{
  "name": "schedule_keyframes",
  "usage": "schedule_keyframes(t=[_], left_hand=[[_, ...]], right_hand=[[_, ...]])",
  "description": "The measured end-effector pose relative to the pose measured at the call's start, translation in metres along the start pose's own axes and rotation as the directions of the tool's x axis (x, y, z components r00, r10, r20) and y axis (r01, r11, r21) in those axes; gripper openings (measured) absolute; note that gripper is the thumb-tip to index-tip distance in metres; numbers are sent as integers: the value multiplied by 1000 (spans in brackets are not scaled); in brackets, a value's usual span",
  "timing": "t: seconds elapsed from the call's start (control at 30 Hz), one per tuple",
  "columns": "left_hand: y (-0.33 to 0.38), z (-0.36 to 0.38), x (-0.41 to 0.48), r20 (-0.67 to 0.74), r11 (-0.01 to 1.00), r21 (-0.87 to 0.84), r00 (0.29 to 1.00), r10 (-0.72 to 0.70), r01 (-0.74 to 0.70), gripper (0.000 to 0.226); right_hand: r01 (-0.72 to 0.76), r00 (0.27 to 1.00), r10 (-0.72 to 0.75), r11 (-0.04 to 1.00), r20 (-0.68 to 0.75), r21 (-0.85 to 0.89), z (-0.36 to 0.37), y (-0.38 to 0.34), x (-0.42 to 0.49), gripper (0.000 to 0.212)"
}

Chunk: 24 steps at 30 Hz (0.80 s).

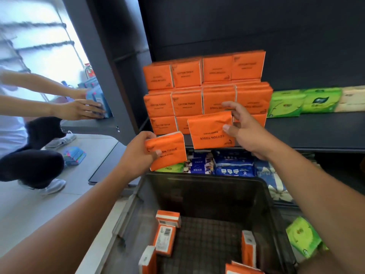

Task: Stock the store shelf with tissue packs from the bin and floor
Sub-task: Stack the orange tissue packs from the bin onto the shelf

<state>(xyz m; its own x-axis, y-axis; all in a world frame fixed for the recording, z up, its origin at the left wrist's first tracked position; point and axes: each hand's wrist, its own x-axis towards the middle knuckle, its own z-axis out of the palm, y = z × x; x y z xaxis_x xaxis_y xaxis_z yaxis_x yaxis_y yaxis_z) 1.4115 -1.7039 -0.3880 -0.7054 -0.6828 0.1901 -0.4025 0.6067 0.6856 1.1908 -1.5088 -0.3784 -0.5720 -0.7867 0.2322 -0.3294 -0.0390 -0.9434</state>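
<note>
Orange pks (212, 131) (both hands), shelf-front

Single head-worn wide-angle view, facing forward and down, close to the dark shelf (316, 133) straight ahead. Both forearms enter from the bottom edge; the bin (264, 196) sits directly below the lens. Left edge takes in floor (29, 210) and a crouching second person (29, 155). Edges bow from lens distortion.

Orange tissue packs (207, 95) with black lettering; green packs (304, 102) beside; dark grey bin (264, 204); black shelf (316, 129); blue packs (234, 164) below.
</note>
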Motion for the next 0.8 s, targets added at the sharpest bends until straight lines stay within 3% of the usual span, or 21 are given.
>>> schedule_keyframes(t=[0.13,0.4,0.57,0.8], left_hand=[[10,-9,10,-88,997,-4,993,79,-80,34],[52,-11,60,-337,966,42,906,255,-256,43],[88,0,99,-347,950,63,886,307,-304,48],[129,21,156,-324,897,161,837,441,-411,42]], right_hand=[[22,1000,-22,1000,17,-18,-9,-3,8,56],[76,994,-76,997,-77,2,-48,-15,31,38],[119,979,-111,992,-169,38,-77,-23,55,36],[144,979,-128,985,-162,94,-105,-23,77,38]])
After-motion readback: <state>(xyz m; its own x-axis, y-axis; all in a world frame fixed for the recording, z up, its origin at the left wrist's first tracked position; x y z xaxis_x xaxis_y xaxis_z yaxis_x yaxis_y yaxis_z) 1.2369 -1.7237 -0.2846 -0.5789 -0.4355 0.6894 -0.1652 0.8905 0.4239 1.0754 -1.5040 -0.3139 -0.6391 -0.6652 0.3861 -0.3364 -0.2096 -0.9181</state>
